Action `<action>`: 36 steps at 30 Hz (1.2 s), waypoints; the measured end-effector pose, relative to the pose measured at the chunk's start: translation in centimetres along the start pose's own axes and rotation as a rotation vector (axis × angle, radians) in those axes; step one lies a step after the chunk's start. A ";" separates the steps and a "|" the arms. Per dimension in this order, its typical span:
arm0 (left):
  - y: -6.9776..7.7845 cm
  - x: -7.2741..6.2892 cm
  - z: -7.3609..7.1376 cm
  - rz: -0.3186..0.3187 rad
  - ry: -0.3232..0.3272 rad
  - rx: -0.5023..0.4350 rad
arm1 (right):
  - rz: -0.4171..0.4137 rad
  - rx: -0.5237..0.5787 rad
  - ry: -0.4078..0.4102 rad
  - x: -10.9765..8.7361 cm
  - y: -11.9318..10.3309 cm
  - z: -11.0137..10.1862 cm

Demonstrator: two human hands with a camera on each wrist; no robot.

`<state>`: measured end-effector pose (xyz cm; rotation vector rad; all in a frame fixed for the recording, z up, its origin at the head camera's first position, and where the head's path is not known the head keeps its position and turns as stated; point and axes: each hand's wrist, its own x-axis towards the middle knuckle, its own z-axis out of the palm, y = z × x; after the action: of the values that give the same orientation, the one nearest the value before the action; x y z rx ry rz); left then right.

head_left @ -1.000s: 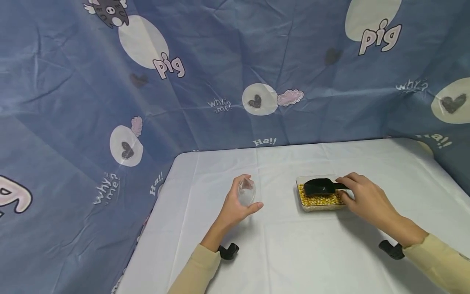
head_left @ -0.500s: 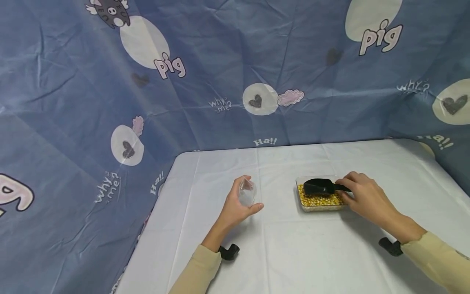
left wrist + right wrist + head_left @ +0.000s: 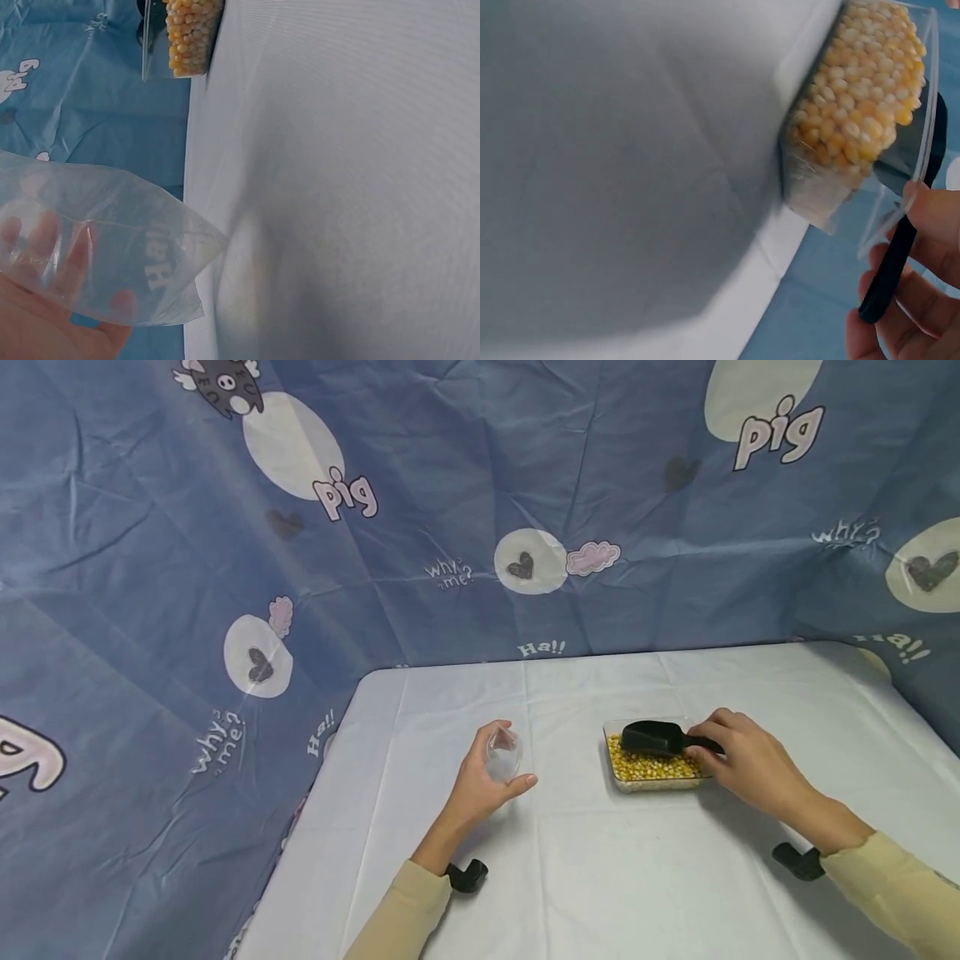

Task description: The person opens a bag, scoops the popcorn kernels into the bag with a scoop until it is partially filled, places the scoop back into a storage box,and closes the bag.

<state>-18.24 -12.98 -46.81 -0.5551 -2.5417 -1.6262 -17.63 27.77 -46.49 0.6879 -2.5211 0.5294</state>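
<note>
My left hand (image 3: pixel 477 785) holds a clear plastic bag (image 3: pixel 503 758) above the white cloth, with the bag's mouth spread between fingers and thumb. In the left wrist view, fingers show through the transparent bag (image 3: pixel 112 240), and no contents are visible in it. On the right, my right hand (image 3: pixel 753 768) grips the handle of a black scoop (image 3: pixel 654 738). The scoop's head lies over yellow corn kernels (image 3: pixel 637 768) in a clear rectangular container (image 3: pixel 662 786). In the right wrist view, thumb and fingers hold the scoop's handle (image 3: pixel 889 277) beside the container's corner.
A white cloth (image 3: pixel 600 877) covers the table. Behind it and to the left hangs a blue printed curtain (image 3: pixel 420 468). Black wrist-worn devices (image 3: pixel 468 876) show near both sleeves.
The scoop has shifted slightly up and to the right over the corn, together with my right hand. My left hand and the bag have barely moved.
</note>
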 end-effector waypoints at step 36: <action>4.8 -1.1 -0.7 -0.032 -0.025 -0.012 | -0.252 -0.139 -0.064 2.0 1.6 -6.8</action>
<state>-15.67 -12.10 -42.64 -0.5426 -2.5733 -1.6564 -17.78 31.54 -40.33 0.9641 -2.4520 0.2452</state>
